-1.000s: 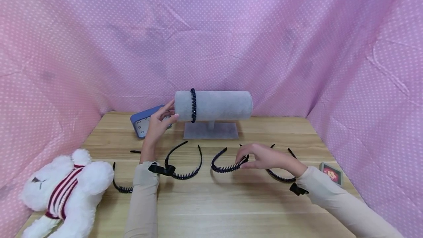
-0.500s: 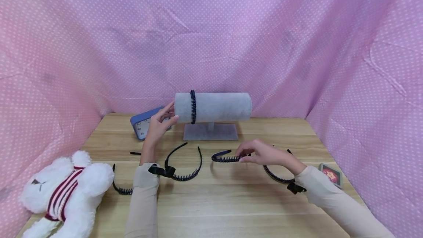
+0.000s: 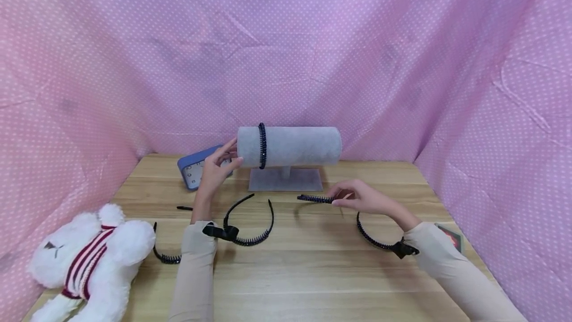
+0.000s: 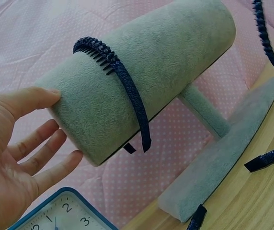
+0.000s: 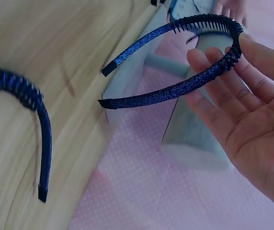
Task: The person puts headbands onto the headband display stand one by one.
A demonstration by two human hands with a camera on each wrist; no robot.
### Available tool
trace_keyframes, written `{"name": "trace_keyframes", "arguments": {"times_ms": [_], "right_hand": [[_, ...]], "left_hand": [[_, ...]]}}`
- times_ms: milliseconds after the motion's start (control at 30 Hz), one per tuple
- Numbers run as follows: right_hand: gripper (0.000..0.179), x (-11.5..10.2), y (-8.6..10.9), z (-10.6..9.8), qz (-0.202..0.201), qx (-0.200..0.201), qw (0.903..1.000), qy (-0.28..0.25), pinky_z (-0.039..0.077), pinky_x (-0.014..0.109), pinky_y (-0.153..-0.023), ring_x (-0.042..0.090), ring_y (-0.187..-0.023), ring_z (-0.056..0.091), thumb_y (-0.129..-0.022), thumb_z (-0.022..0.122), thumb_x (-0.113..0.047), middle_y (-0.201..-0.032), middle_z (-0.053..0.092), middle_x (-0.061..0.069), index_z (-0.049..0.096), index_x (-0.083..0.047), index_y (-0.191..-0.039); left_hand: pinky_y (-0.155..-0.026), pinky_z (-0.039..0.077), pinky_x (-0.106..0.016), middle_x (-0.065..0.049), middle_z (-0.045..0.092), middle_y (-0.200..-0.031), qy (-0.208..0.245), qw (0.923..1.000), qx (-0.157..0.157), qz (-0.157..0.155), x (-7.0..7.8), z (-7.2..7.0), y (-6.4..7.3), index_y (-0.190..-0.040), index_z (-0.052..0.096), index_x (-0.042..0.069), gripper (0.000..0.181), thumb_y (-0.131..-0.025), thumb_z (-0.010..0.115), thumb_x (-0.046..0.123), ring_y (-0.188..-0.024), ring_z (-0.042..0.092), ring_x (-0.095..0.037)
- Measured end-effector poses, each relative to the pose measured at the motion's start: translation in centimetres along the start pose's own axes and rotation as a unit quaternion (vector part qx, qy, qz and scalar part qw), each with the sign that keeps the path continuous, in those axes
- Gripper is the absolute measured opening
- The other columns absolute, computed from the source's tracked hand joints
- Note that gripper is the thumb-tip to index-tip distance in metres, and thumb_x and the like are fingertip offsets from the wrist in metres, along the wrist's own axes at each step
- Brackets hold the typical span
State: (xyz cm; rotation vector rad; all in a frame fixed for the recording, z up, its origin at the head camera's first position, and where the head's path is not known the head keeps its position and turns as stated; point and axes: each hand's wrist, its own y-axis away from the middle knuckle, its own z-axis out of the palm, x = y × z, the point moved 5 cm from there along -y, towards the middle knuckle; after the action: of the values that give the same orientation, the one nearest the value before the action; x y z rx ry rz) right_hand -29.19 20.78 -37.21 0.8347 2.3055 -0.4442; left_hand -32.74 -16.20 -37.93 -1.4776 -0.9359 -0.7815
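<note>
My left hand (image 3: 213, 173) is at the left end of a grey velvet T-bar display stand (image 3: 299, 145). Its thumb rests on the roll and its fairly straight fingers touch the end, as the left wrist view shows. Around the roll near that end sits a dark, toothed headband (image 4: 132, 93), its tips pointing down. Above the table, right of the stand's base, my right hand (image 3: 364, 199) pinches a second headband (image 5: 170, 93) by its beaded, toothed top. In the right wrist view that headband's two free ends point away from the palm, toward the stand.
More headbands lie on the wooden table: one in the middle (image 3: 252, 240), one by the right sleeve (image 3: 373, 242), one partly hidden at left (image 3: 167, 258). A blue clock (image 3: 193, 170) stands behind my left hand. A white plush bear (image 3: 107, 267) lies left; a small framed picture (image 3: 455, 238), right.
My right hand has raised the headband slightly, moved it away from me and to the right, and tilted it flatter in the head view. My left hand stays at the stand.
</note>
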Motion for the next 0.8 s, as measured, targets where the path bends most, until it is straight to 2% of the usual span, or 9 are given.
{"name": "trace_keyframes", "arguments": {"times_ms": [267,433,567,800], "right_hand": [[0.012,2.0,1.2,-2.8,0.023,0.053,0.9983,-0.002,0.061,0.027,-0.082,0.018,-0.093,0.073,-0.097,0.067,-0.005,-0.104,0.075,0.016,0.072,0.0,-0.108],[0.013,3.5,2.0,-4.2,0.042,0.075,0.996,-0.028,0.061,0.025,-0.078,0.021,-0.089,0.074,-0.096,0.067,-0.001,-0.1,0.073,0.023,0.071,0.004,-0.107],[0.015,4.7,2.7,-5.2,0.079,0.084,0.9923,-0.046,0.061,0.028,-0.075,0.017,-0.088,0.074,-0.097,0.067,-0.004,-0.099,0.073,0.024,0.071,0.004,-0.109],[0.019,6.1,3.8,-6.9,0.121,0.095,0.9875,-0.032,0.059,0.027,-0.075,0.009,-0.087,0.07,-0.1,0.065,-0.009,-0.103,0.072,0.025,0.069,0.005,-0.112]], "left_hand": [[-0.096,0.05,-0.018,-0.024,0.058,-0.137,0.001,0.9998,0.015,-0.014,-0.2,0.3,-0.3,-0.146,0.054,0.004,0.062,-0.088,0.074,-0.005,-0.124,0.054,-0.04],[-0.089,0.056,-0.019,-0.025,0.055,-0.141,0.0,0.9997,0.013,-0.022,-0.2,0.3,-0.4,-0.148,0.052,0.004,0.064,-0.088,0.074,-0.005,-0.127,0.053,-0.04],[-0.084,0.057,-0.016,-0.023,0.053,-0.143,0.011,0.9993,0.011,-0.033,-0.1,0.4,-0.2,-0.149,0.051,0.006,0.065,-0.089,0.073,-0.005,-0.128,0.052,-0.04],[-0.085,0.056,-0.015,-0.023,0.052,-0.144,0.012,0.9993,0.011,-0.033,0.0,0.5,-0.1,-0.15,0.05,0.006,0.065,-0.09,0.072,-0.005,-0.128,0.052,-0.038]]}}
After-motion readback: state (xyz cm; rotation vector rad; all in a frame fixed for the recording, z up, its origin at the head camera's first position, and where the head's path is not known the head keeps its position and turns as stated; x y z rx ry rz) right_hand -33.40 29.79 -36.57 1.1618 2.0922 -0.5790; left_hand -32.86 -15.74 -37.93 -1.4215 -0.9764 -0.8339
